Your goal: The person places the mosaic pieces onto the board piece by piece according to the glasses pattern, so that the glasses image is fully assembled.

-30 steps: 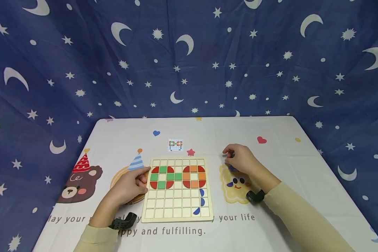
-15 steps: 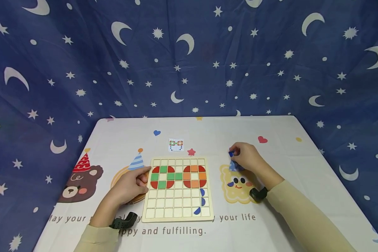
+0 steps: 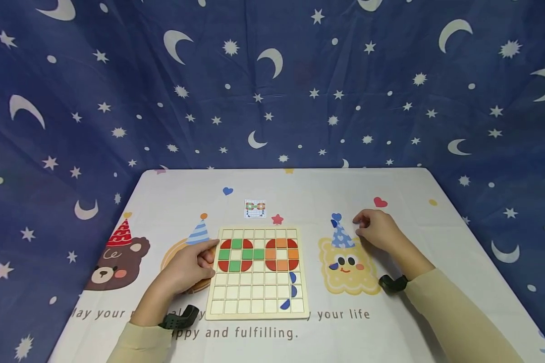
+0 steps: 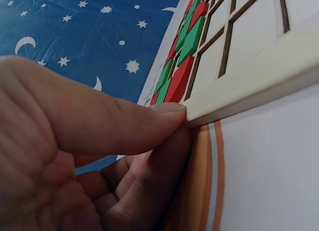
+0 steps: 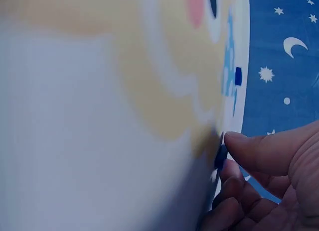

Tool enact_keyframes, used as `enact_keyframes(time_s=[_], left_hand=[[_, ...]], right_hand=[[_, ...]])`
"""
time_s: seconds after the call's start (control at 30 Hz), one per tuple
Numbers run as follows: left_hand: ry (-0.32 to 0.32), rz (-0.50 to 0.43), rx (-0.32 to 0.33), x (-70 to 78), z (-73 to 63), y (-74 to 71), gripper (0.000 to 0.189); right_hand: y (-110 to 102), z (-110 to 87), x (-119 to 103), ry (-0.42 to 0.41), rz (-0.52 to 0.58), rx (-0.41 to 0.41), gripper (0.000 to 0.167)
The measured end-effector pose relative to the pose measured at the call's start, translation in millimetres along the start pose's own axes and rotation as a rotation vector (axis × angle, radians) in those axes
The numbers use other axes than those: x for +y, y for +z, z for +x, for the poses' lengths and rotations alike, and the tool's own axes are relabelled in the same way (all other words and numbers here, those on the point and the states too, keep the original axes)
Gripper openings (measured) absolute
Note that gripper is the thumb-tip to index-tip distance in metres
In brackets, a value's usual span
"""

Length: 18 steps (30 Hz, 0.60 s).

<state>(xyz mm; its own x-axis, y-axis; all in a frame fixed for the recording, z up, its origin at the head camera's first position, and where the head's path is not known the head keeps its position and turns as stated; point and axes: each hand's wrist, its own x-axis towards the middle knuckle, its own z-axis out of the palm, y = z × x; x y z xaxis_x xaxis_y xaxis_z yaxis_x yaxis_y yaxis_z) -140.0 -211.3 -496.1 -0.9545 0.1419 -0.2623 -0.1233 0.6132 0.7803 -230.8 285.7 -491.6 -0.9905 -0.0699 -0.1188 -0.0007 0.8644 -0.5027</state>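
My left hand [image 3: 188,267] pinches the left edge of the cream grid board [image 3: 240,306], thumb [image 4: 167,110] on the rim and fingers below. Red, green and orange pieces form two rounded rings on the board. Several blue segment pieces, one of them a blue segment [image 3: 285,304], lie on its lower right. My right hand [image 3: 379,229] is low over the cloth right of the board. In the right wrist view, a blue piece [image 5: 221,158] sits at its thumb and index tips; whether they pinch it cannot be told. Another blue piece [image 3: 333,223] lies on the printed hat.
A small pattern card [image 3: 255,208] lies behind the board, showing a similar coloured design. One more blue piece [image 3: 333,266] lies on the printed biscuit [image 3: 368,277]. The white cloth [image 3: 336,343] bears printed figures and lettering. A blue starry curtain [image 3: 300,136] hangs behind the table.
My right hand has moved right, away from the printed hat. The blue piece that was at its fingers now lies on the hat. My left hand stays at the board's edge.
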Motion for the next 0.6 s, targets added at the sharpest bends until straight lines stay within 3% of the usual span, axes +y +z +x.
enact_keyframes(time_s=[0.3,0.6], left_hand=[[0.002,0.005,0.000,0.7,-1.3,-1.3,0.079],[-0.003,-0.004,-0.001,0.6,-0.8,-0.1,0.078]], right_hand=[[-2.1,-9.7,5.5,0.044,-0.033,-0.007,0.014],[3.0,-15.2,-2.3,-0.005,-0.053,-0.031,0.006]])
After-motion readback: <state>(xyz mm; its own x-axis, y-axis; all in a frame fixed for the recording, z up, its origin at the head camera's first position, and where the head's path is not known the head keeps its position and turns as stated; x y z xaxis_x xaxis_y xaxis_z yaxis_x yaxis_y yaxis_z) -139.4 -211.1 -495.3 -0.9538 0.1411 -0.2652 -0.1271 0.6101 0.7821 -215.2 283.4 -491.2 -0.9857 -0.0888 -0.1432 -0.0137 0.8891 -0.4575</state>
